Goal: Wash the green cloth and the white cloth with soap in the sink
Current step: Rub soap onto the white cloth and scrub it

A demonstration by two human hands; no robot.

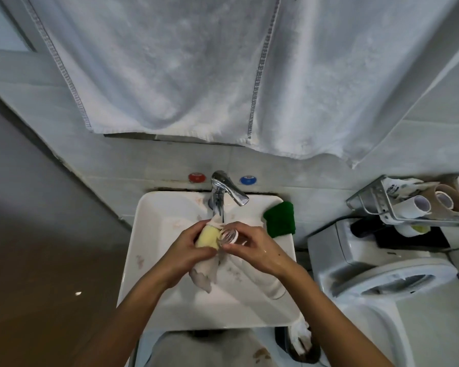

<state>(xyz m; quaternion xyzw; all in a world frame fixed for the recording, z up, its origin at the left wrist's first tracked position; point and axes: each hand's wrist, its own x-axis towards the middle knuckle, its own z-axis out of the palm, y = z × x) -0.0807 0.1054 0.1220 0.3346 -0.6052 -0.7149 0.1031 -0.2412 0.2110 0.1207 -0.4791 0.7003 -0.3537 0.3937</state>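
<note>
Over the white sink [149, 260], my left hand [186, 250] grips a pale yellow soap bar [208, 237] together with the white cloth [204, 274], which hangs down wet below the hand. My right hand [257, 247] pinches a small round clear piece with a white rim [229, 236], held against the soap just under the chrome tap [220, 192]. The green cloth [280, 219] lies folded on the sink's back right rim, apart from both hands.
A white bottle-like cylinder [270, 284] lies in the sink under my right wrist. A large white towel [196, 75] hangs above. A washing machine [382, 274] and a wire rack of tape rolls [421, 205] stand to the right. Red [196, 177] and blue [247, 180] valve knobs flank the tap.
</note>
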